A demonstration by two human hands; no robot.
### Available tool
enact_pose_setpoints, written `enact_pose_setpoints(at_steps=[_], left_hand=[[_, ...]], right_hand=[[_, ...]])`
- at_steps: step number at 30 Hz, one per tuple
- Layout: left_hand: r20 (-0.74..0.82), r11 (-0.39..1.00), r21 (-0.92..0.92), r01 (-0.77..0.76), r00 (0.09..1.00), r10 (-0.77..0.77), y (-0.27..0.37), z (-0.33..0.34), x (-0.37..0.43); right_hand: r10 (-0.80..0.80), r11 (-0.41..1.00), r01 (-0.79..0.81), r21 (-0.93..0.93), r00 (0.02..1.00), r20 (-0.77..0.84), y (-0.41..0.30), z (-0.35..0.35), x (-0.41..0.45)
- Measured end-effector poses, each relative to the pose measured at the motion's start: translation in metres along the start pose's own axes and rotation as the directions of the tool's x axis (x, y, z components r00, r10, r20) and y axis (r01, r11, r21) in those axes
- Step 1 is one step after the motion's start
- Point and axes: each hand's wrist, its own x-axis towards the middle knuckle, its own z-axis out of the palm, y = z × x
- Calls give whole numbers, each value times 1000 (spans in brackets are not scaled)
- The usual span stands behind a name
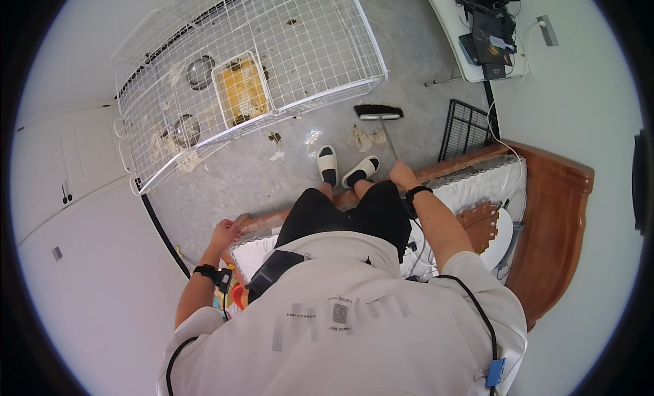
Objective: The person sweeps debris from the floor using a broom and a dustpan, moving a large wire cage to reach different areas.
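Note:
My right hand (403, 176) is closed around the thin handle of a broom (379, 112), beside my right knee. The broom head, with black bristles, rests on the grey floor (327, 128) beyond my feet. Crumpled, stained paper (360, 139) lies on the floor just short of the bristles. Out to the left, my left hand (226, 233) is at the end of the bed's wooden rail (265, 220); its fingers are partly curled, and whether they grip the wood is unclear. Dark clumps (275, 137) and a white scrap (277, 155) lie farther left on the floor.
A white wire cage (327, 92) stands ahead on the left, holding metal bowls (201, 72), a soiled yellow tray (237, 89) and torn paper. A black wire panel (464, 128) leans at right, below a white table (449, 18) with electronics. The wooden headboard (549, 232) rises at right.

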Motion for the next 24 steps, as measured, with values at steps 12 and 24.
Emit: enact_pose_setpoints(at_steps=[12,24], left_hand=[[76,997,-70,-46,996,51,37,8,15],[-42,986,157,65,997,-59,103,-18,-24]], right_hand=[[511,633,-468,617,851,120,2,-50,-144],[405,-237,-88,967,896,181,110,102,-72]])
